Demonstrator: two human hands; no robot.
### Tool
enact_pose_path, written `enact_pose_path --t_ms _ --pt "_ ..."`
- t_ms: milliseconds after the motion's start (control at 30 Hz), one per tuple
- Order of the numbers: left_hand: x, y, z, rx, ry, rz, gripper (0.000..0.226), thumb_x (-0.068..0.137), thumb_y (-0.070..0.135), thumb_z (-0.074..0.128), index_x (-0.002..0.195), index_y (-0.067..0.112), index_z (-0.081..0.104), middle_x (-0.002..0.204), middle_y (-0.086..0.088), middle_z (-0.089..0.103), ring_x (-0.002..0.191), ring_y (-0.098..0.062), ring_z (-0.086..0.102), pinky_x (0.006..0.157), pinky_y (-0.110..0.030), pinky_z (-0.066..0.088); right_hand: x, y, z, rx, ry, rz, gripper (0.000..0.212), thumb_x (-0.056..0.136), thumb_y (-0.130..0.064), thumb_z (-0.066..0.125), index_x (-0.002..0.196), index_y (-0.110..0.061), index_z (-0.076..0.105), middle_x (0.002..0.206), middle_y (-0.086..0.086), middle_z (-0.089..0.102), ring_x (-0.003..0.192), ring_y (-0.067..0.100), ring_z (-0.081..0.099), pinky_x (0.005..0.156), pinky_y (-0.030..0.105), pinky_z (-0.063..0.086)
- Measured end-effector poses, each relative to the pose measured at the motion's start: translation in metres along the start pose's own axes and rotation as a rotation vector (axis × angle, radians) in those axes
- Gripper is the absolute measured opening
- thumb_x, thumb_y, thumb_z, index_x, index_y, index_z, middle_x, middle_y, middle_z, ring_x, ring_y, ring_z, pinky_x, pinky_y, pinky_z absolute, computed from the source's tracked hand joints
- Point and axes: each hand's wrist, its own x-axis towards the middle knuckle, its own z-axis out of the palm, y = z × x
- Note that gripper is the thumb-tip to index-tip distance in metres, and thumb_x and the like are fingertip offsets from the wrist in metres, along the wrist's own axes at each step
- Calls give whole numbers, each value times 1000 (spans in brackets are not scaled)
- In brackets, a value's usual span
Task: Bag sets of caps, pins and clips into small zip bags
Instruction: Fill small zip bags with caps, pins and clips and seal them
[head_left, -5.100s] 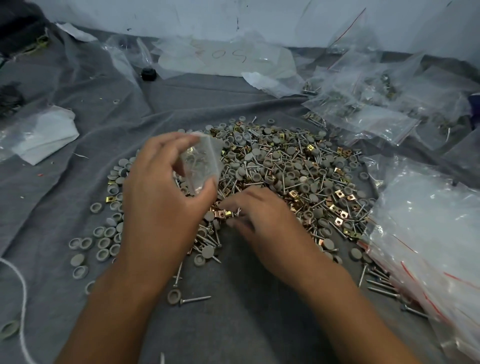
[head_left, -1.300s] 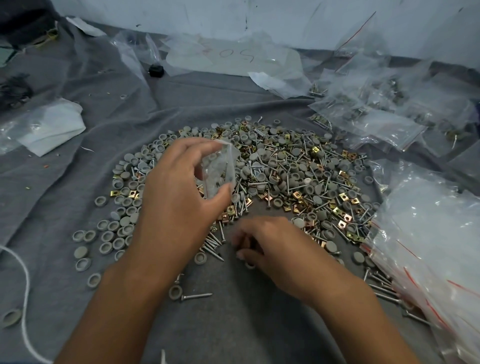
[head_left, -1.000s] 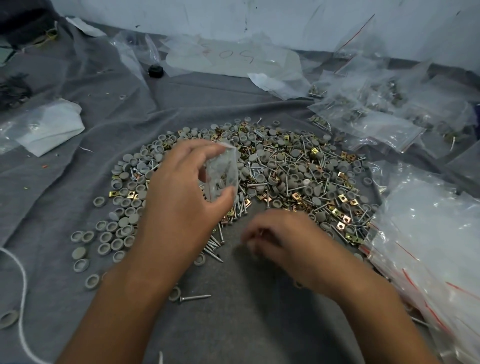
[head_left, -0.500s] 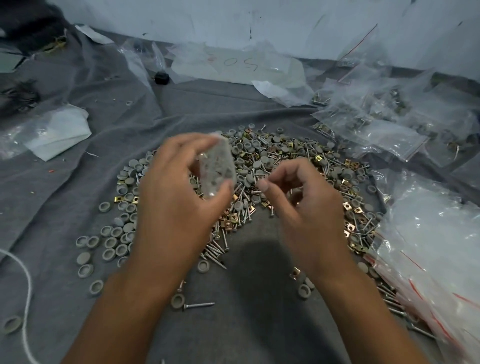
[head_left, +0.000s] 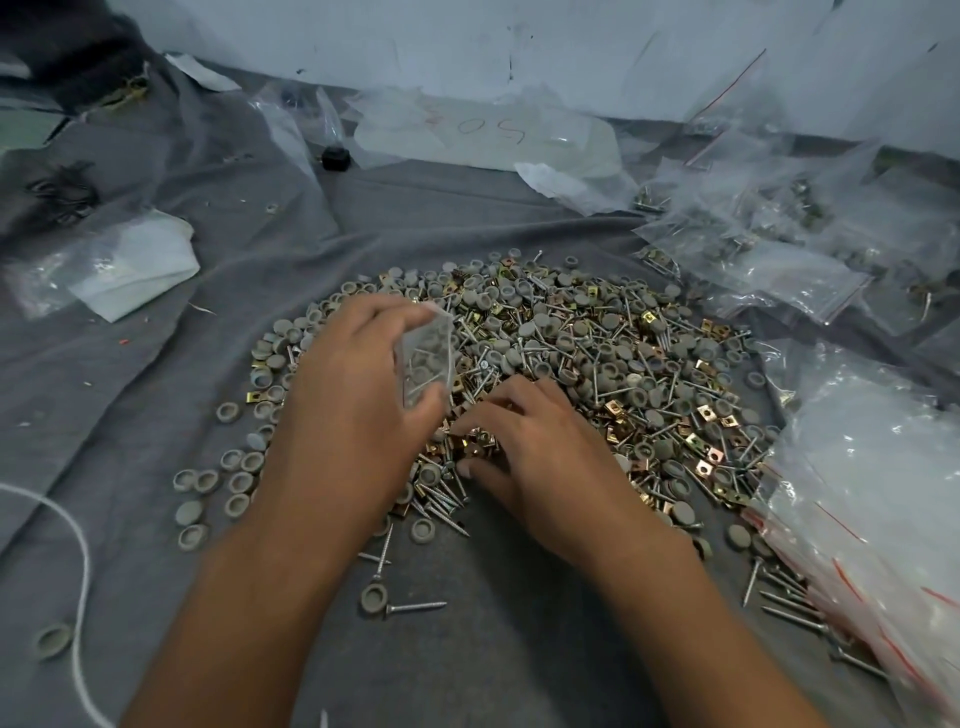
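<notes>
1. Small zip bag (head_left: 428, 364): clear, held upright above the near-left edge of the pile (head_left: 571, 364); a few pins and a grey cap show through its wall.
2. Left hand (head_left: 353, 410): its fingers and thumb pinch the small zip bag, fingers at the top edge and thumb at the lower edge.
3. Right hand (head_left: 535, 457): palm down on the near edge of the pile, just beside the left hand; its fingers are curled onto a cluster of brass clips (head_left: 470, 447), though whether they pinch one cannot be told.
4. Pile: grey caps, steel pins and brass clips mixed together, spread on a grey cloth (head_left: 493, 649).
5. Stray cap and pin (head_left: 395, 603): lie on the cloth nearer the person than the pile, between the two forearms.
6. Filled bags (head_left: 769, 270): heaped beyond and to the right of the pile.
7. Large clear bags with red strips (head_left: 883, 493): just right of the pile.
8. White cord (head_left: 78, 597): well left of the pile, at the near edge.
</notes>
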Motion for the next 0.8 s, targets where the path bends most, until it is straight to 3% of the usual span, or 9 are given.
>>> enact_pose_path --t_ms 267,433,567,667,800 --pt "-2 2 3 -19 -38 1 55 77 19 81 128 24 61 115 18 47 88 -3 44 83 5 27 -3 3 -6 121 -21 61 7 99 -26 62 104 -27 65 114 -6 50 101 17 55 85 42 50" --pt "-4 3 3 -51 -57 9 55 77 19 80 129 23 61 120 14 53 83 -1 45 84 6 27 -7 15 -7 213 -12 107 10 97 -19 64 102 -28 66 101 -9 58 93 10 57 85 35 49" --pt "-5 6 3 -87 -60 30 55 76 21 79 128 25 62 119 15 53 82 6 47 84 5 29 -13 19 -14 483 113 170 16 92 -14 72 102 -27 68 89 -18 67 89 -8 61 75 6 45" --pt "-6 8 4 -96 -85 46 57 77 23 80 130 28 60 120 18 52 85 7 46 81 -1 34 -12 20 -24 691 211 192 12 94 -20 69 101 -29 66 92 -15 70 90 -2 66 76 12 50" --pt "-7 11 7 -93 -109 68 56 77 20 81 129 25 62 120 19 52 86 12 45 84 3 30 -7 13 -32 957 297 149 12 96 -16 67 100 -27 64 94 -10 72 88 4 68 72 17 51"
